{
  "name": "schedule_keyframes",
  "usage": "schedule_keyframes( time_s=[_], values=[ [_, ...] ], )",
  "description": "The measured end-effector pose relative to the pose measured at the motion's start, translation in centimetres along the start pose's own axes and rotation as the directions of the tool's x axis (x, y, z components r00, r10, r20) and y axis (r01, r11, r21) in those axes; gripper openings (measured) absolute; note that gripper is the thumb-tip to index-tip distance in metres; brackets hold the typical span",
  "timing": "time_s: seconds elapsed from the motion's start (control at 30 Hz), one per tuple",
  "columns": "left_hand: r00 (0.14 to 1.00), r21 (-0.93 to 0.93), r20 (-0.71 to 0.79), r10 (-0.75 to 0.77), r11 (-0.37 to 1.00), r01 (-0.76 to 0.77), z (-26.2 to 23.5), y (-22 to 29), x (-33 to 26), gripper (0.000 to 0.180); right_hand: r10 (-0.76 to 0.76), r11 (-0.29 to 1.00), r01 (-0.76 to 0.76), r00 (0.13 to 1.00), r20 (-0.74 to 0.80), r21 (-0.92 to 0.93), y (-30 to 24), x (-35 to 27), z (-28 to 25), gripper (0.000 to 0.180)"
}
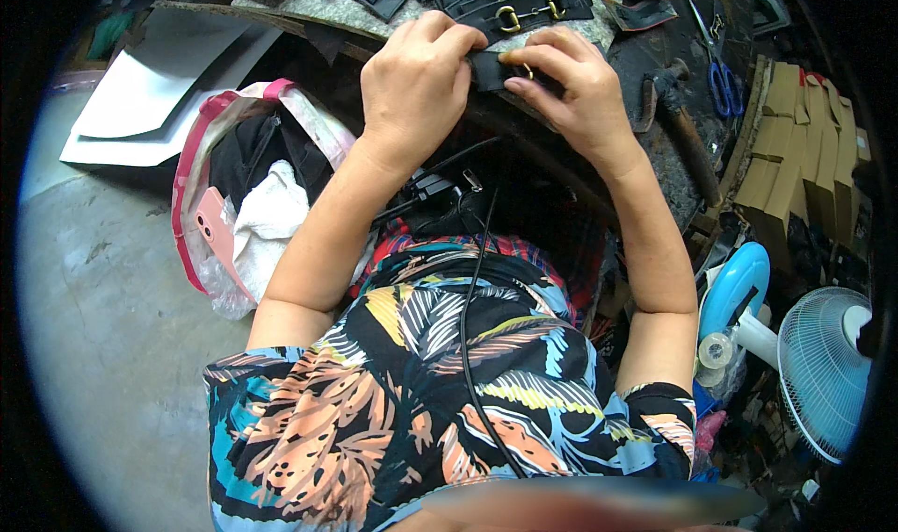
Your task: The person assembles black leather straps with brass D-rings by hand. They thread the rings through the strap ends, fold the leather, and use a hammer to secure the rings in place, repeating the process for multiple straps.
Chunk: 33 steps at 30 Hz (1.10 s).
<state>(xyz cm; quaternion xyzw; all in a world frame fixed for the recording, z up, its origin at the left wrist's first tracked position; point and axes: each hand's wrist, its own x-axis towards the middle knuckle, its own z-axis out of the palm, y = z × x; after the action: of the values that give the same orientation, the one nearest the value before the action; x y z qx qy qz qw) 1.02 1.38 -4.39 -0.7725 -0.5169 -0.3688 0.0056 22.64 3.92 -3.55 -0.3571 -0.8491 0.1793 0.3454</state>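
Note:
Both my hands meet at the near edge of the workbench, on a short black strap piece with a brass-coloured metal fitting at its right end. My left hand pinches the strap's left end between thumb and fingers. At the other end, my right hand is closed on it, thumb below and forefinger above, partly covering the fitting. Just beyond, several black straps with brass-coloured buckles lie on a pale stone slab.
On the bench's right lie a hammer and blue-handled scissors. Cardboard pieces stand farther right, above a blue fan. At left, a pink-edged bag holds a white cloth and pink phone, near white sheets.

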Motion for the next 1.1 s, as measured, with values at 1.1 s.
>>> schedule_keyframes(
  time_s=[1.1],
  values=[
    [0.82, -0.828, 0.531, -0.213, -0.338, 0.449, 1.7, 2.6, 0.5, 0.019, 0.303, 0.26, -0.301, 0.928, 0.219, 0.917, 1.1, -1.8, -1.2, 0.016]
  ],
)
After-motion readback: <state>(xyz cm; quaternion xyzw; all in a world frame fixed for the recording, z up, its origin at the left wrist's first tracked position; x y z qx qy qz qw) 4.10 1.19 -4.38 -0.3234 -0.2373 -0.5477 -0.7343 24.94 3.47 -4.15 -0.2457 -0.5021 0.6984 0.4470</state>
